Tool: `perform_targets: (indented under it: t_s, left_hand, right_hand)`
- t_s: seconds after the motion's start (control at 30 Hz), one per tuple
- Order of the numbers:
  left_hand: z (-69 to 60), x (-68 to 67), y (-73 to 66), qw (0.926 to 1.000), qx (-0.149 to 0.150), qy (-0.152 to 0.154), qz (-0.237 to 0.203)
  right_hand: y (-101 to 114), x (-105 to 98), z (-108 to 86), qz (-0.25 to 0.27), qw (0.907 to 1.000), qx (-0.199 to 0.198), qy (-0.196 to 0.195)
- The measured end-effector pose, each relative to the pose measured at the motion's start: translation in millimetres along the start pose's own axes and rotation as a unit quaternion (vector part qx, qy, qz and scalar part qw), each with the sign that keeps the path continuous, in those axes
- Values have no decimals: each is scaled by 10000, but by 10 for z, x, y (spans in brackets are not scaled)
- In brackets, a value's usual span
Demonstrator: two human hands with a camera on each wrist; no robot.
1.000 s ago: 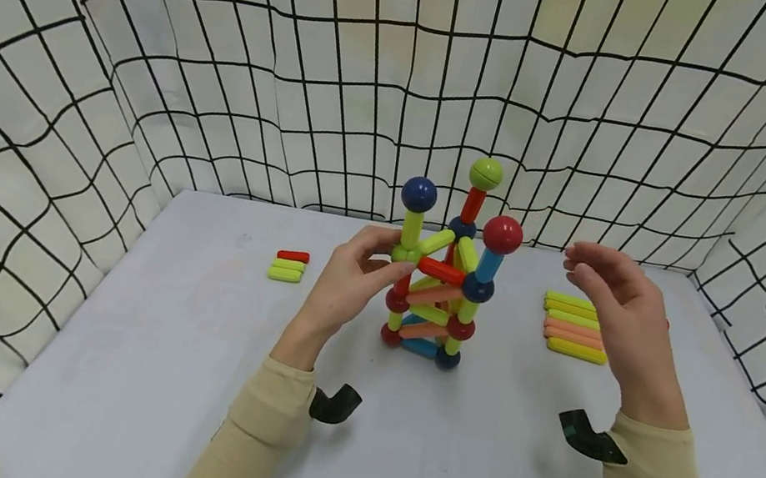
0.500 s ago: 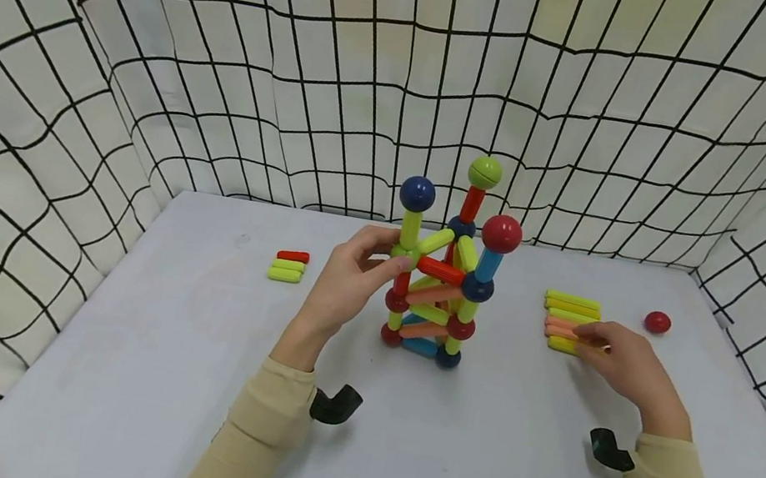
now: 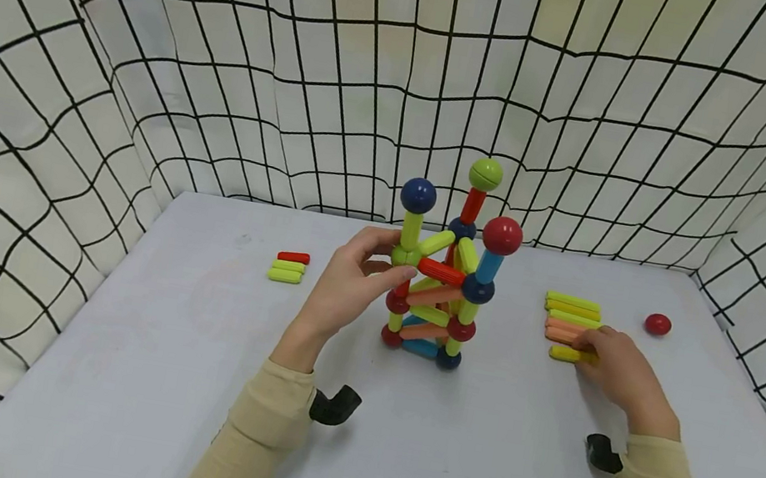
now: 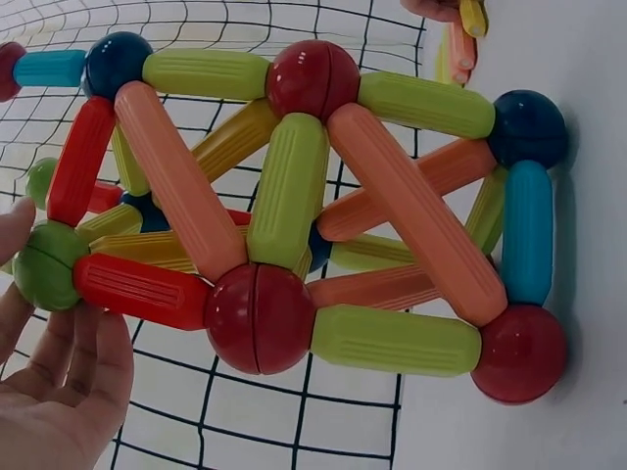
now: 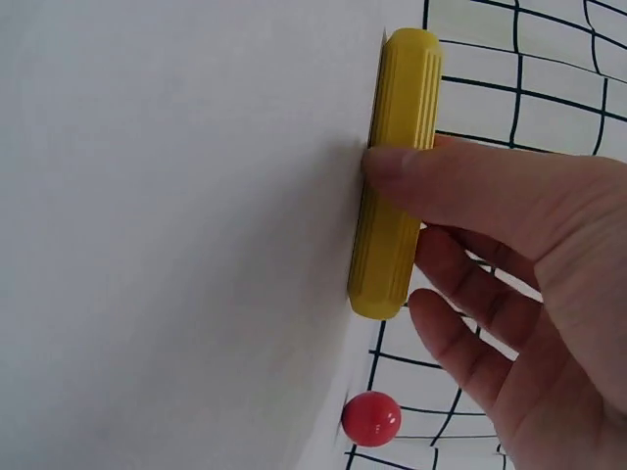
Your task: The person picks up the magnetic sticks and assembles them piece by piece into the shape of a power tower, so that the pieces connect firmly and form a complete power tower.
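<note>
A tower of coloured magnetic rods and balls [image 3: 439,269] stands upright on the white table. My left hand [image 3: 348,280] pinches the green ball [image 4: 49,264] at the tower's upper left corner, thumb on one side and fingers on the other. Above that ball rises a light green rod [image 3: 410,231] topped by a dark blue ball [image 3: 419,195]. On the right, my right hand [image 3: 622,374] pinches a yellow rod [image 5: 397,176] between thumb and fingers, close to the table. The fingertips behind this rod are partly hidden. Beside it lie yellow, green and orange rods [image 3: 573,307] in a row.
A loose red ball [image 3: 658,324] rests at the right, beyond the right hand. Short red and green rods [image 3: 285,276] lie in a small group left of the tower. Black netting [image 3: 289,75] before white cloth borders the table's back and sides.
My right hand has come down to the rods and taken hold of the yellow one nearest me, which now lies slightly apart from the row. The left hand stays on the tower.
</note>
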State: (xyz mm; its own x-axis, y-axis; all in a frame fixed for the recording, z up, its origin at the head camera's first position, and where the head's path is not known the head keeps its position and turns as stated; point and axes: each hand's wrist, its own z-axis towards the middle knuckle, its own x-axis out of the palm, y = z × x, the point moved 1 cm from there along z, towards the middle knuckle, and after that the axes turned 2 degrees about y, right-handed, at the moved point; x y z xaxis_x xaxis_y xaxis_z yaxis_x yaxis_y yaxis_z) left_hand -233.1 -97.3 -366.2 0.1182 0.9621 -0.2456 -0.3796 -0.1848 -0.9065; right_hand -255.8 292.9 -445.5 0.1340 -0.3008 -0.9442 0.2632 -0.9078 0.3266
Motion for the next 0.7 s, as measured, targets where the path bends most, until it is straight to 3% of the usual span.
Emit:
perform_targets:
  t_s: [0.13, 0.27, 0.4, 0.53, 0.7]
  left_hand:
    - [2, 18, -9, 9995, 119, -59, 276]
    - [-2, 28, -9, 9994, 102, -80, 310]
    - [-3, 30, -11, 9995, 70, -60, 303]
    - [-5, 29, -18, 9994, 73, -70, 328]
    - [-13, 28, -27, 9995, 74, -76, 313]
  right_hand:
    - [46, -13, -3, 46, 9999, -148, -70]
    - [166, -76, 7, 807, 9947, -455, -446]
    - [380, -196, 6, 1782, 9780, -648, -867]
    - [658, -386, 0, 2570, 9603, -621, -888]
    - [1006, -609, 27, 3076, 9439, -671, -995]
